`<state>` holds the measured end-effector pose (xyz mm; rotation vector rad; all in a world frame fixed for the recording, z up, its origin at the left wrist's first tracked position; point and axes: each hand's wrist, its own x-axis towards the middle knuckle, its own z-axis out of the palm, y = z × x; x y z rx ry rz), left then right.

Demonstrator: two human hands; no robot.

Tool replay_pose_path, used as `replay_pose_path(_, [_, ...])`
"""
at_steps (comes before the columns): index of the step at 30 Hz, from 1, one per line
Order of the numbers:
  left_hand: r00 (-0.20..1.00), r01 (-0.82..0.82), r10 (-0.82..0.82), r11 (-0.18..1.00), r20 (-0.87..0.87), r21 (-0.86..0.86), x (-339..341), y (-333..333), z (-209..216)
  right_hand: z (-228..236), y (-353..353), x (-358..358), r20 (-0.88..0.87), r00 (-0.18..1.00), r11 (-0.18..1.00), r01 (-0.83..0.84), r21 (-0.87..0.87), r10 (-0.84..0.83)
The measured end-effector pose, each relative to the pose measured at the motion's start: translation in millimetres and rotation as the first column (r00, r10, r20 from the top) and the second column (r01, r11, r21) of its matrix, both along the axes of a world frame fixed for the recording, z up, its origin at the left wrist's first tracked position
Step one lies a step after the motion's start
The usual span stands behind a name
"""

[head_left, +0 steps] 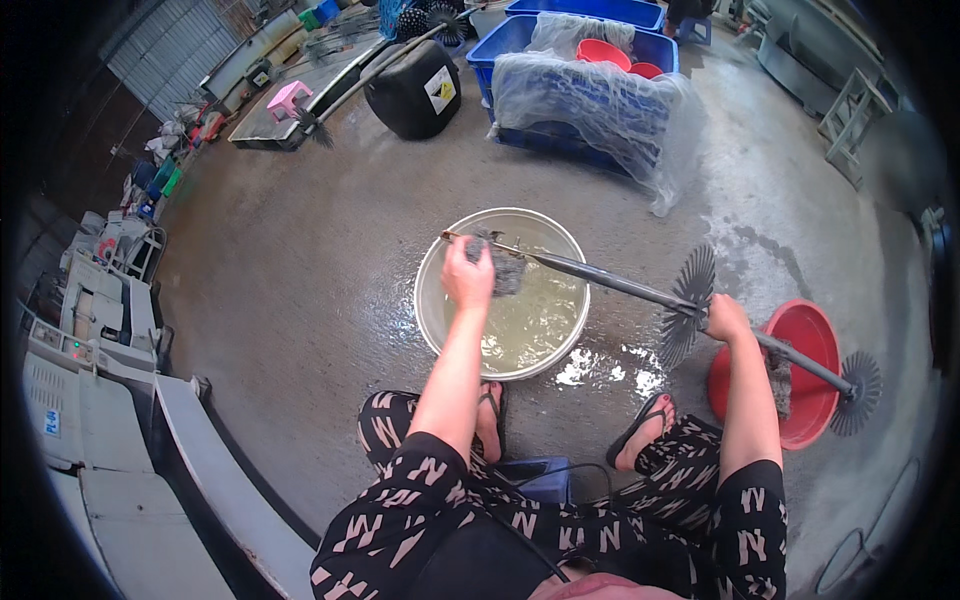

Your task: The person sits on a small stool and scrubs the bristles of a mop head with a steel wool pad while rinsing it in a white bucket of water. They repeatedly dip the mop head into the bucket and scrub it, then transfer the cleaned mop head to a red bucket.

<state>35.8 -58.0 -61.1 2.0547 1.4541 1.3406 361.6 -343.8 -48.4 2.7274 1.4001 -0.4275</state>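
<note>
A long grey metal shaft (610,284) slants across in front of me, its thin brownish tip over a round whitish tub (424,318) of cloudy water. My left hand (468,275) is closed on a wet grey rag or pad (508,274) pressed against that tip; its exact kind is unclear. Around the shaft, just beside a dark round bristle disc (688,308), my right hand (727,318) is wrapped. A second bristle disc (857,394) sits at the shaft's far right end. Below this part stands a red basin (820,330) with a greyish clump (781,385) inside.
Wet concrete surrounds the tub. Ahead are a black jerrycan (415,92), another disc-fitted shaft (370,78), a pink stool (289,101) and a blue crate (484,66) draped with pale netting (585,105). Grey machinery (110,420) lines the left; a small ladder (850,125) stands right.
</note>
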Motion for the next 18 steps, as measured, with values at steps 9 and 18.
replay_pose_path(9, [0.986,0.12,-0.122,0.993,-0.11,-0.023,-1.9,-8.5,10.2,-2.3,-1.6,0.0,-0.018,1.0,1.0,0.005,0.005,-0.005])
replay_pose_path(18, [0.956,0.248,-0.256,0.966,-0.143,-0.07,16.9,-40.3,18.1,-4.5,-4.4,2.6,0.007,1.0,1.0,-0.003,-0.001,0.003])
